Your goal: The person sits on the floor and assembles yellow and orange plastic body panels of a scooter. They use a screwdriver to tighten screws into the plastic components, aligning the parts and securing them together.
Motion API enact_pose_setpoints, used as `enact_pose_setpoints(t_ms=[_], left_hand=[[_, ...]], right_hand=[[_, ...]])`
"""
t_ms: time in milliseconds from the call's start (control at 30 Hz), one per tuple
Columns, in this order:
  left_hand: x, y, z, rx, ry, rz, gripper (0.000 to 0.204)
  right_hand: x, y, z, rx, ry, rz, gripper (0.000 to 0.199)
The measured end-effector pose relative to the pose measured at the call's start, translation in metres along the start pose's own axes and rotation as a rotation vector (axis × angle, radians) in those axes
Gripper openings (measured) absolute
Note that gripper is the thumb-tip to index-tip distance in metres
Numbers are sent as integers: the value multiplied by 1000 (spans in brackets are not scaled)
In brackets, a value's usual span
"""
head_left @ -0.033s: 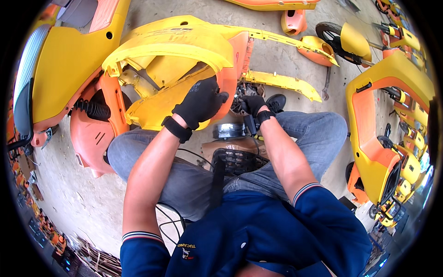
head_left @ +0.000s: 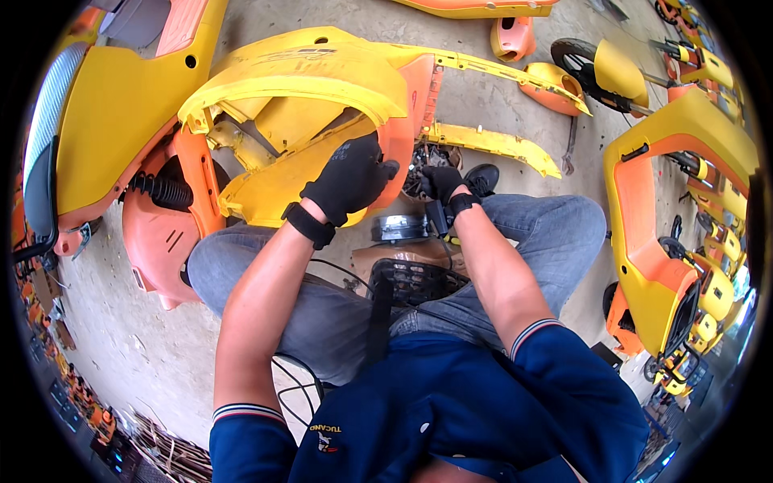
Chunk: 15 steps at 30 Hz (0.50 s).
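The person is sitting low over a concrete floor (head_left: 145, 346) with knees spread, wearing jeans and a dark blue shirt, and both hands are working in black gloves. The left hand (head_left: 348, 179) is pressing against the lower edge of a large curved yellow-and-orange plastic scooter body panel (head_left: 322, 76), its fingers curling over the rim where the yellow shell is meeting the orange inner face, so it is gripping that panel. The panel is lying just ahead of the knees, tilted open toward the person.

The right hand (head_left: 441, 182) is reaching into a dark tangle of small mechanical parts (head_left: 420, 158) just behind the panel's orange edge; it is closing around something there, but what it is holding cannot be told.

Below the hands, a grey metal part (head_left: 400, 228) is resting between the thighs, above a black mesh basket-like piece (head_left: 411, 280). A narrow yellow plastic trim strip (head_left: 493, 143) is lying on the floor beyond the right hand, and another yellow-and-orange scooter shell (head_left: 668, 201) is standing at the right.
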<state>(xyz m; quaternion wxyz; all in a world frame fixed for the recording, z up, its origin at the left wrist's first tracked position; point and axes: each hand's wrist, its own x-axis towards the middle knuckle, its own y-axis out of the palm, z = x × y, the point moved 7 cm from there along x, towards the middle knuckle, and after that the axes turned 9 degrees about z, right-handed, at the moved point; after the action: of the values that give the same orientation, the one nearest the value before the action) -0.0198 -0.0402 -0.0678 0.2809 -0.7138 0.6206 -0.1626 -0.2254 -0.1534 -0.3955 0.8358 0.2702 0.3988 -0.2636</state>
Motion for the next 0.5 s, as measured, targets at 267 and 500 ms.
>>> enact_pose_setpoints(t_ms=[267, 500], left_hand=[[0, 2, 3, 17, -2, 30, 30], [0, 1, 1, 14, 25, 19, 30]], right_hand=[[-1, 15, 37, -1317, -392, 9, 23], [2, 2, 10, -102, -50, 83, 20]])
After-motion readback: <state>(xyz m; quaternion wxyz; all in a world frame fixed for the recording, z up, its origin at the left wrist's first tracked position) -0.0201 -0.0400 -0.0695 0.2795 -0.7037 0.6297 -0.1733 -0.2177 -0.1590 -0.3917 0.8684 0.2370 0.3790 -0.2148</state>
